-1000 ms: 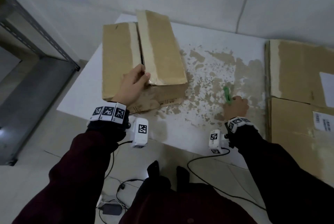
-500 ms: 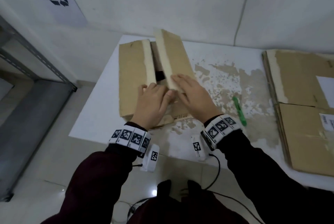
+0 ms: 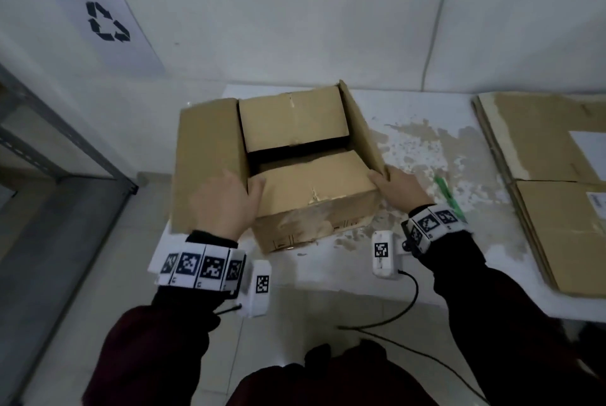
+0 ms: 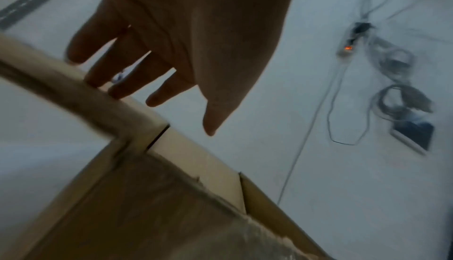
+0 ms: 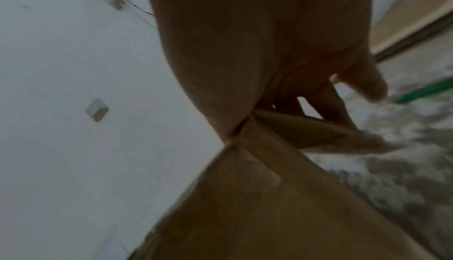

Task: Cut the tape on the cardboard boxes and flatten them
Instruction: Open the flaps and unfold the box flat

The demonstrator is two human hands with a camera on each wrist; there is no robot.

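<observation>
Cardboard box [image 3: 311, 225]: left hand [image 3: 223, 202] presses flat-fingered on the left flap [image 3: 206, 143], right hand [image 3: 398, 187] pinches the right flap [image 3: 360, 130]; best fold both outward evenly.

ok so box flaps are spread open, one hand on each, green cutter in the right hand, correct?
No. Head view: the green cutter lies on the table, beside the right hand, not in it. The box flaps are spread open, one hand on each.

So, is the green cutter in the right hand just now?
No, the green cutter lies on the table, apart from the right hand at the box flap.
</observation>
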